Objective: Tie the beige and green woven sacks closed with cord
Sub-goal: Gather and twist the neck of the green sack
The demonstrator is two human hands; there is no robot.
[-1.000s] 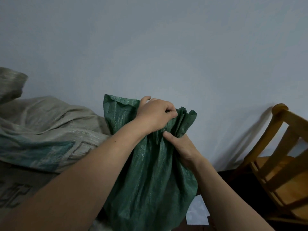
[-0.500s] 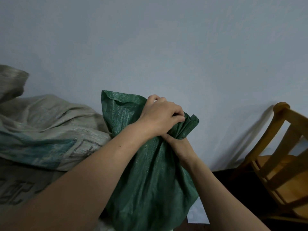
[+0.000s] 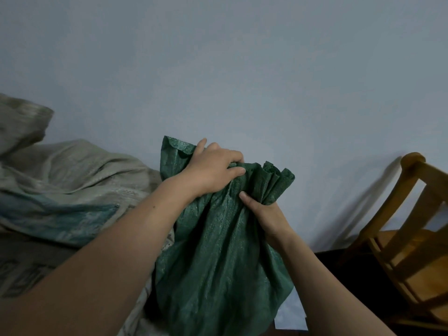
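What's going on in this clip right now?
A person is gathering the mouth of a green woven sack with both bare hands. The left hand bunches the top edge; the right hand pinches the pleated neck just below. No cord is visible, so nothing is tied yet. A beige sack lies to the left, a wooden chair to the right.

A plain pale blue-grey wall (image 3: 242,81) fills the upper part of the view. At the right edge stands a wooden chair (image 3: 407,238) with a slatted back and an orange-brown seat, casting a soft shadow on the wall. Below it the floor (image 3: 339,267) looks dark. A white sheet (image 3: 291,314) lies low on the floor, partly hidden.
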